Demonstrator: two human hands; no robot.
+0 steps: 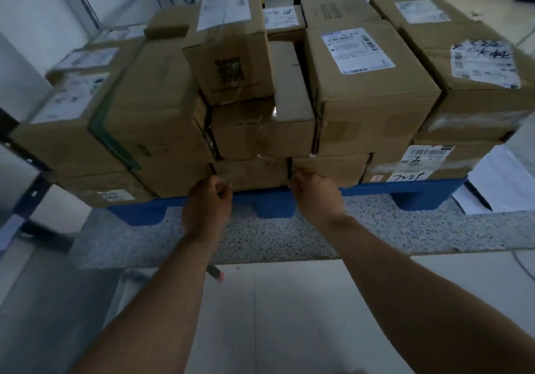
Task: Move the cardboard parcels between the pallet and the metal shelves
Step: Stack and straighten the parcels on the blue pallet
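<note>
Two bare forearms, apparently sleeveless, left hand (209, 199) and right hand (314, 192) ungloved.

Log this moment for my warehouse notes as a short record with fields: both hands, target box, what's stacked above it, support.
left hand: fingers curled at left edge of the bottom box
right hand: fingers curled at its right edge
target box: bottom box, lowest layer, front middle
above it: taped box, then a box with a printed code
support: blue pallet on speckled floor

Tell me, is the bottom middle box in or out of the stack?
In. The box sits flush under others on the pallet.
</note>
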